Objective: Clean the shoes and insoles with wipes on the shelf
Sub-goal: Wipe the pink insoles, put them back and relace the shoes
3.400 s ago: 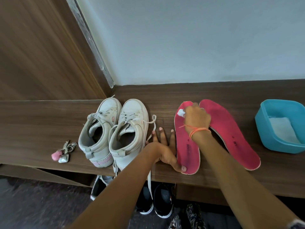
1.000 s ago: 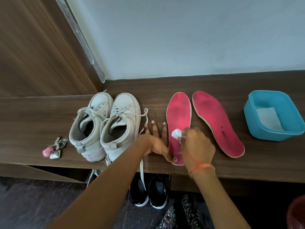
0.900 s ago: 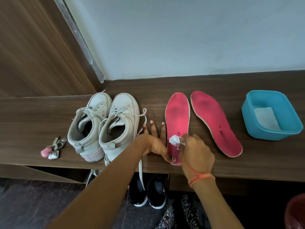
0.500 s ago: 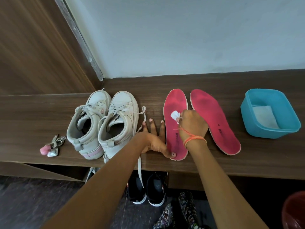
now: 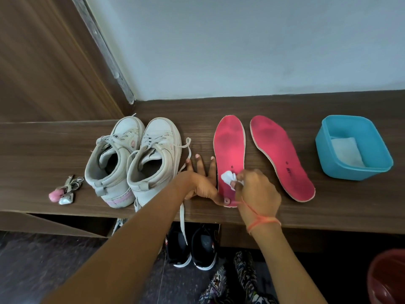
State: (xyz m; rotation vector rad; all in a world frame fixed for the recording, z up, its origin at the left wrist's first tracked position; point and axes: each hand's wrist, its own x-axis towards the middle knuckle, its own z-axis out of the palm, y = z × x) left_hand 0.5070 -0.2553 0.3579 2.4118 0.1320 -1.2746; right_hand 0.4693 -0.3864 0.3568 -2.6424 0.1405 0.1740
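Head view showed the right hand [image 5: 258, 191] pinching a crumpled wipe [image 5: 228, 177] against the near half of the left insole [image 5: 230, 143] on the shelf [image 5: 328, 205]. The left hand [image 5: 200, 185] lay flat, fingers spread, thumb pressing that insole's heel, right of the white shoes [image 5: 133, 159].

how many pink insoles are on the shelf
2. The left insole lies under the right hand and its wipe; the right insole lies beside it, untouched. None seem hidden.
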